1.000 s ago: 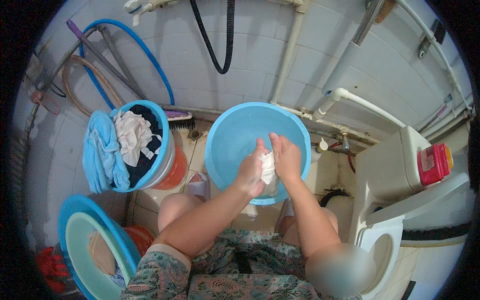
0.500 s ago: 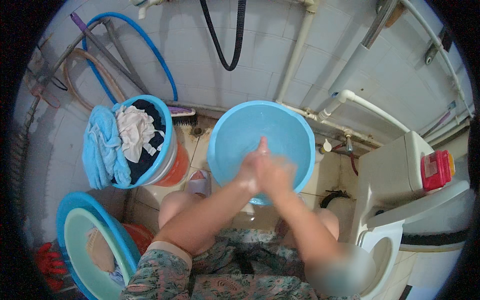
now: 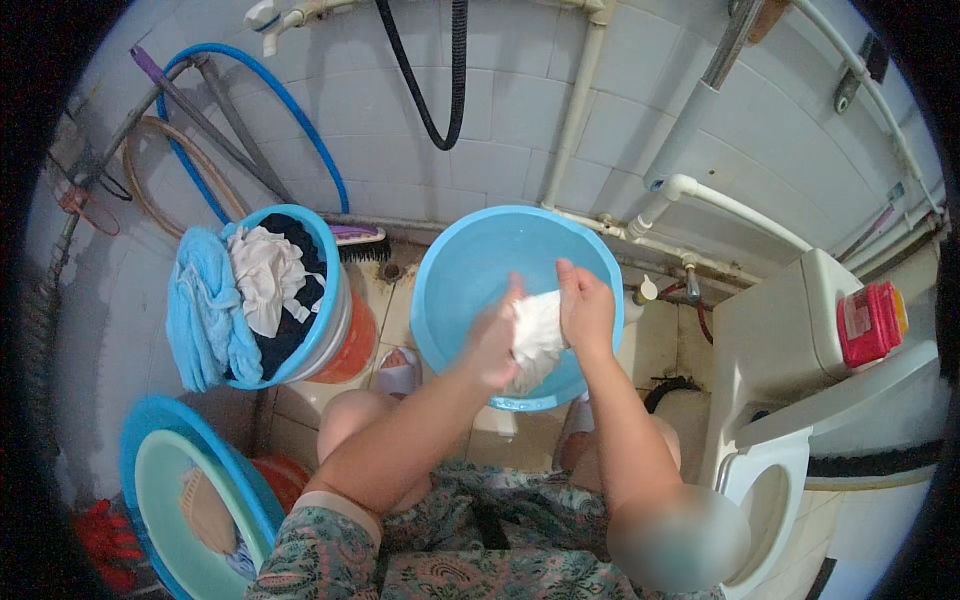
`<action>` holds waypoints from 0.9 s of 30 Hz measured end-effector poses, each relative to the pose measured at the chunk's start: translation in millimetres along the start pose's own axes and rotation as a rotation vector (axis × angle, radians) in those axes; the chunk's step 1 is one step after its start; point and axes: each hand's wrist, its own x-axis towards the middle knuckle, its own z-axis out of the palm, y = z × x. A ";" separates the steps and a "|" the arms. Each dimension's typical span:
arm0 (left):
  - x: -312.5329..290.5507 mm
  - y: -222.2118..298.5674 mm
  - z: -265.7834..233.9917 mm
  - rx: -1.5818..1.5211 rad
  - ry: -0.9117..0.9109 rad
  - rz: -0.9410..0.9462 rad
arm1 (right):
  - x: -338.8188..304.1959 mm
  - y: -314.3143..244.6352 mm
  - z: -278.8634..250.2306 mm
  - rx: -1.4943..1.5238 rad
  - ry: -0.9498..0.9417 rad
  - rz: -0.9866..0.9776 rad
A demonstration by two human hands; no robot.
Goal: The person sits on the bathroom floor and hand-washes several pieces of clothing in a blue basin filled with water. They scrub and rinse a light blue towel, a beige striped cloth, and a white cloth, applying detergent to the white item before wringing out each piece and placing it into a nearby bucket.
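Note:
A wet-looking white cloth (image 3: 538, 330) is stretched between my two hands over the near part of a light blue basin (image 3: 470, 255). My left hand (image 3: 489, 342), smeared by motion, is closed on the cloth's left side. On its right side, my right hand (image 3: 588, 308) grips it with the thumb pointing up. The cloth's lower end hangs down by the near rim. Its kind of garment or piece of linen cannot be made out. The basin stands on the tiled floor in front of my knees.
At the left, a blue basin of laundry (image 3: 325, 255) rests on a bucket (image 3: 352, 345). Nearer stand nested basins (image 3: 150, 470) with cloths inside. A scrub brush (image 3: 365, 250) lies by the wall. The toilet (image 3: 770, 345) stands at the right, below white pipes (image 3: 740, 208).
My hands were pressed together over the basin, hiding what was between them. They have moved apart, and the white cloth now shows between them. The view has shifted slightly.

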 end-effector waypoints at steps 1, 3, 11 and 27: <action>6.9 7.0 -11.7 0.017 0.075 0.075 | 1.0 6.0 3.6 0.140 0.069 -0.006; 2.0 26.5 0.7 -0.006 0.201 0.202 | -1.5 3.6 1.9 0.393 0.066 0.079; -12.7 6.4 5.4 1.457 -0.060 0.931 | -30.7 -11.8 2.1 0.841 -0.417 0.258; -4.3 21.1 7.3 0.669 -0.069 0.280 | -19.2 -13.1 -22.2 0.659 -0.244 0.149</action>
